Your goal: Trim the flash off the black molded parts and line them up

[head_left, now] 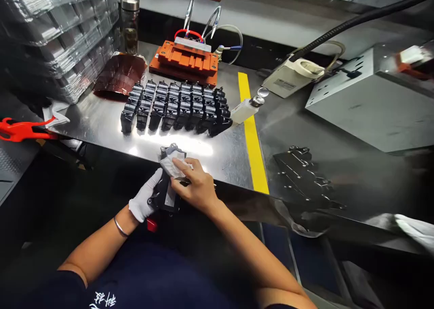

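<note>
In a white glove, my left hand grips a black plastic part at its left side, just off the table's front edge. My bare right hand presses a crumpled white cloth onto the upper face of that part, fingers closed on the cloth. The part has a grey rectangular area on its lower face. Several similar black parts stand in a row on the metal table, beyond my hands. Right of the row is a white bottle with a metal top.
An orange fixture with tubes stands behind the row. Stacked clear trays and a glass flask are at the left, near red-handled pliers. Past a yellow stripe lies another black part; a gloved hand shows far right.
</note>
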